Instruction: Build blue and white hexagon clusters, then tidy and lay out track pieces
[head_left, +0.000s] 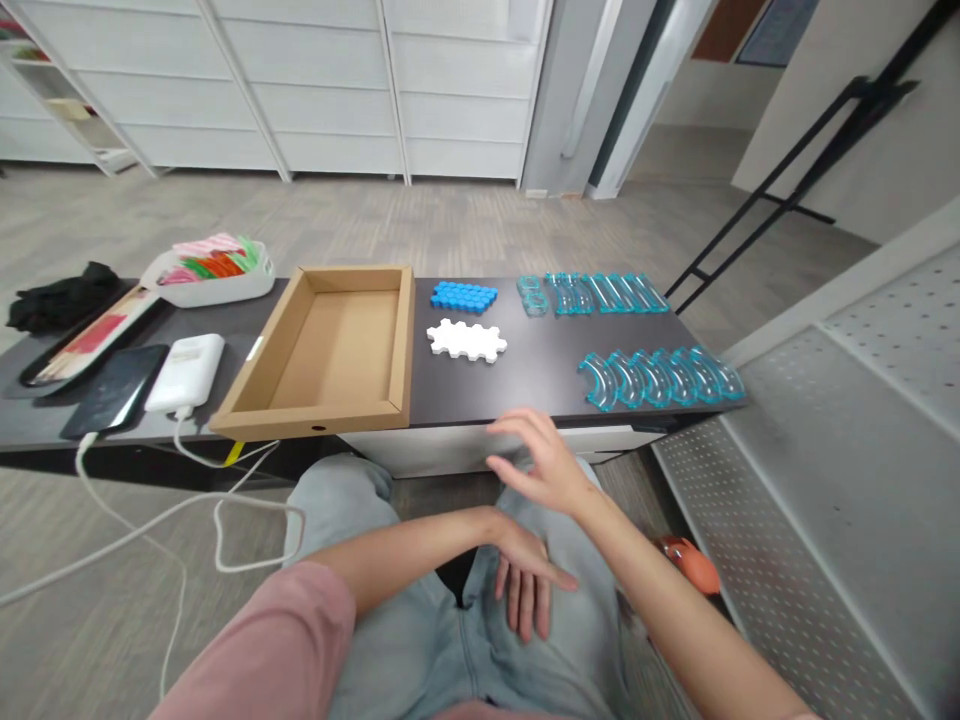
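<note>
My left hand hangs over my lap with its fingers apart and nothing in it. Raised near the table's front edge, my right hand is empty, thumb and fingers spread. Beyond it on the dark tabletop lie a white piece group with a knobbed outline and a cluster of small blue pieces. To the right, clear teal-edged curved track pieces sit in a row. Behind them are straight clear track pieces, more curved ones and small ring-like clear pieces.
An open cardboard box stands left of the pieces. Farther left are a white power bank with cables, a phone, a black tray and a white basket of colourful items. A perforated metal panel borders the right side.
</note>
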